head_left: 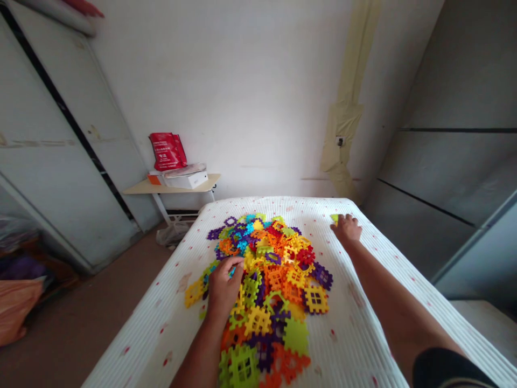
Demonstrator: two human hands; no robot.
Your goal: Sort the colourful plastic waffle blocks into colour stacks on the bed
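A heap of colourful plastic interlocking tiles point(270, 280) in yellow, orange, purple, green, blue and red lies on a white ribbed bed cover point(363, 334). My left hand point(224, 285) rests on the heap's left side, fingers curled over tiles; what it grips is hidden. My right hand point(346, 229) reaches to the far right of the bed, fingers down on a single yellow-green tile point(335, 217) lying apart from the heap.
A small side table point(169, 188) with a white box and a red bag point(167, 151) stands against the far wall, left of the bed. Grey cabinet doors line the left. An orange bag point(16, 307) lies on the brown floor. A grey wall runs close along the bed's right.
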